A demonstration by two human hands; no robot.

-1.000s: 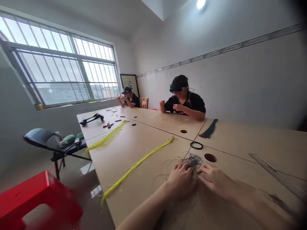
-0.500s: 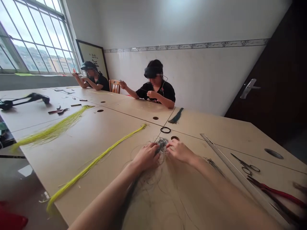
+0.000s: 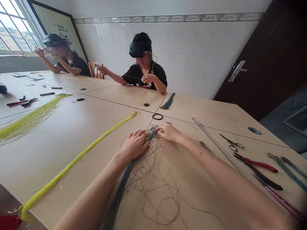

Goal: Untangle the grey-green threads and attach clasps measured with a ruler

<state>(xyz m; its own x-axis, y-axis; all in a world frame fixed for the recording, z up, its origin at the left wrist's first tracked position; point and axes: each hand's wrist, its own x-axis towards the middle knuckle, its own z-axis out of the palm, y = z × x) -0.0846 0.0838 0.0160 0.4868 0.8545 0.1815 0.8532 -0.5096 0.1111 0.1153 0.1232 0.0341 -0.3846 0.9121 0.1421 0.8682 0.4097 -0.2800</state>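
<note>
Two yellow cord bundles [image 3: 91, 148] crossed the left of my frame.
At centre, I saw the left hand [image 3: 134, 143] lying palm-down over a blue-grey thread bundle [image 3: 120, 195]; apart from it, the right hand [image 3: 169, 132] touched the tangled top. I couldn't tell whether either gripped.

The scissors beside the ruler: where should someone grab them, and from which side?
Probably by the finger loops of the scissors, coming from the right with the right hand. They appear to lie flat, loops toward the near right, blades pointing away toward the ruler. The red-handled pliers lie close on the near side, so that approach looks more crowded.
</note>
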